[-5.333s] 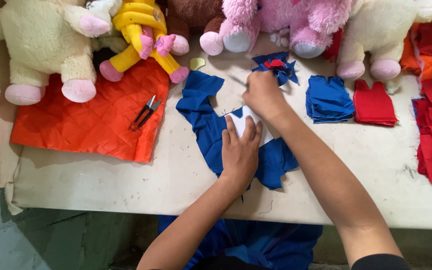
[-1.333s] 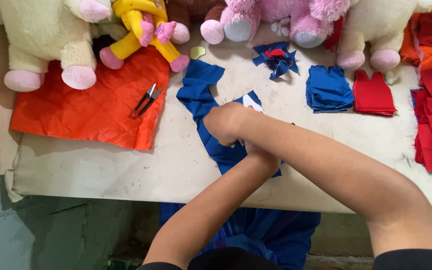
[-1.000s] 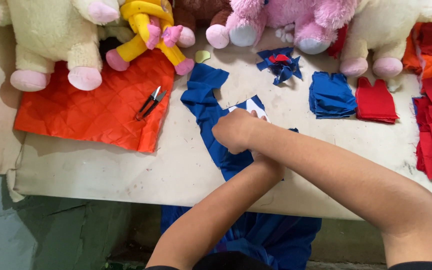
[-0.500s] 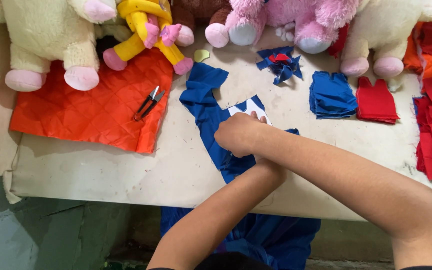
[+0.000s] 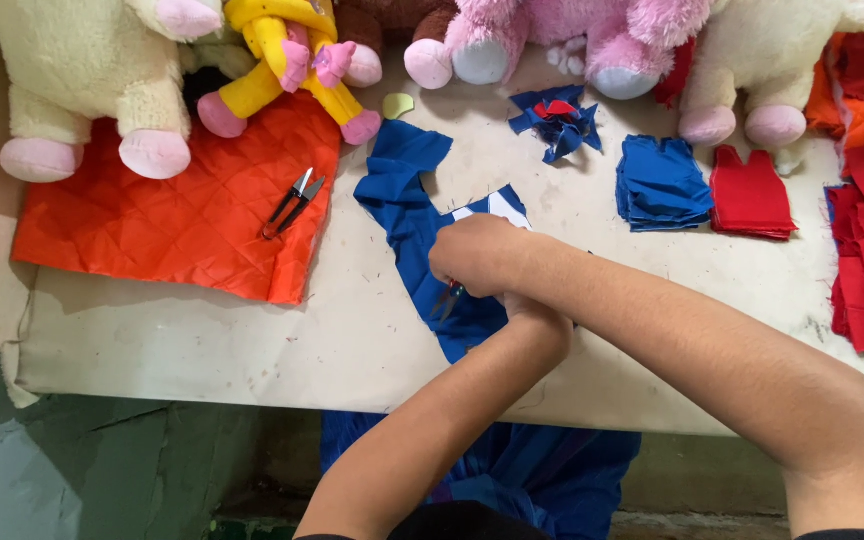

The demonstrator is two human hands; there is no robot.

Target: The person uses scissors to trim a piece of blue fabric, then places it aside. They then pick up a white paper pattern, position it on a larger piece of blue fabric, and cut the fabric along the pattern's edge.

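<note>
Right hand (image 5: 477,255) moved from far edge of blue fabric strip (image 5: 422,235) down onto its middle, now crossing over left wrist. Left hand hidden beneath. Small snips (image 5: 449,298) now visible under right hand. White pattern piece (image 5: 482,208) mostly covered.

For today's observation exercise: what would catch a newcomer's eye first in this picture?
Two hands crossed over a blue cloth strip at the table's middle, with small snips beneath them. Behind, a row of plush toys lines the far edge, and an orange quilted sheet lies at left.
</note>
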